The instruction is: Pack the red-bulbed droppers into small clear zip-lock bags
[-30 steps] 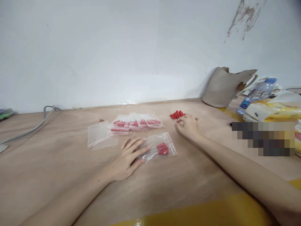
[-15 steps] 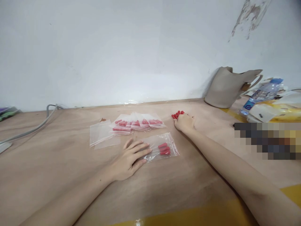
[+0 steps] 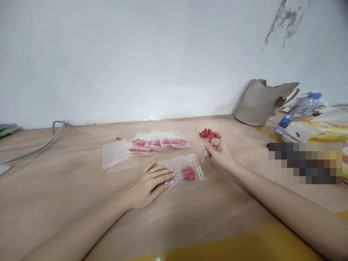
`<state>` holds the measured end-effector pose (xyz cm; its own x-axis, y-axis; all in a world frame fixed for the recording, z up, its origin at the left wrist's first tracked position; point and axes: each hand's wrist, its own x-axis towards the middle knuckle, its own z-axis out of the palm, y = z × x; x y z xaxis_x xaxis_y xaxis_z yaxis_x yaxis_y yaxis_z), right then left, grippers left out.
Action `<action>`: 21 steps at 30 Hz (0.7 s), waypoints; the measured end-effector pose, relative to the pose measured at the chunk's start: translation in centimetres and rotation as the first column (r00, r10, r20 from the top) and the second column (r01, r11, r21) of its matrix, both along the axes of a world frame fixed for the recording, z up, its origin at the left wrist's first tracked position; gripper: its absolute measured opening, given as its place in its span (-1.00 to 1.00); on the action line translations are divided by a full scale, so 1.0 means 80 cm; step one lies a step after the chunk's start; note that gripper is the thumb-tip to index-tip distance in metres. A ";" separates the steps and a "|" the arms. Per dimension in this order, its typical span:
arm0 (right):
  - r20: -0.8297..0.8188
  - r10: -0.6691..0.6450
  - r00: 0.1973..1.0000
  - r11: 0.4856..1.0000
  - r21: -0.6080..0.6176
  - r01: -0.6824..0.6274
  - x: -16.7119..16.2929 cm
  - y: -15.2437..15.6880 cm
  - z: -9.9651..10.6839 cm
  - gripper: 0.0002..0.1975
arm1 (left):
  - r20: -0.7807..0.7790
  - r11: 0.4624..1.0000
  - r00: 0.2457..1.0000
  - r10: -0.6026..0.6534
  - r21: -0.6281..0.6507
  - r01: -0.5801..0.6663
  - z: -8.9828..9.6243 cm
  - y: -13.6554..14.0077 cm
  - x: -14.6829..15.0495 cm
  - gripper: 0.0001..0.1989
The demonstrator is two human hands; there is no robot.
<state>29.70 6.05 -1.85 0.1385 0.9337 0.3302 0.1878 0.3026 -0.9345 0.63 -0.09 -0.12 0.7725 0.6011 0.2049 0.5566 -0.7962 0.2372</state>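
Note:
My left hand (image 3: 148,185) lies flat, fingers stretched out, on the end of a clear zip bag (image 3: 197,161). Inside that bag are three droppers (image 3: 187,172) with red bulbs. Between its thumb and fingers my right hand (image 3: 219,150) pinches a red-bulbed dropper (image 3: 211,136), its thin clear tube slanting down to the left. Just behind that hand a small group of loose droppers (image 3: 204,132) lies on the table, partly hidden by the fingers. Overlapping filled zip bags (image 3: 156,143) with red bulbs showing rest beyond my left hand. Flat zip bags (image 3: 115,154) lie left of them.
A grey-beige bag (image 3: 251,105) stands by the wall at the back right. Beside it are a water bottle (image 3: 299,110) and a yellow-and-white package (image 3: 307,130). A grey cable (image 3: 40,149) runs along the left. Brown paper (image 3: 67,192) covers the table.
My right hand has drawn back toward me from the loose droppers and now holds one up. My left hand has stayed flat on the bag.

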 end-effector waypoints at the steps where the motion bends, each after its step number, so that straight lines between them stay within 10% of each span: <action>1: -0.030 -0.001 1.000 1.000 -0.017 0.000 -0.001 -0.005 -0.002 -0.34 | 0.002 1.000 1.000 0.000 0.000 0.000 0.000 0.000 0.000 -0.62; 21: -0.257 0.112 0.960 0.968 -0.192 -0.164 -0.016 -0.024 -0.010 -0.61 | -0.024 1.000 1.000 0.017 -0.012 -0.017 0.001 -0.002 -0.001 -0.59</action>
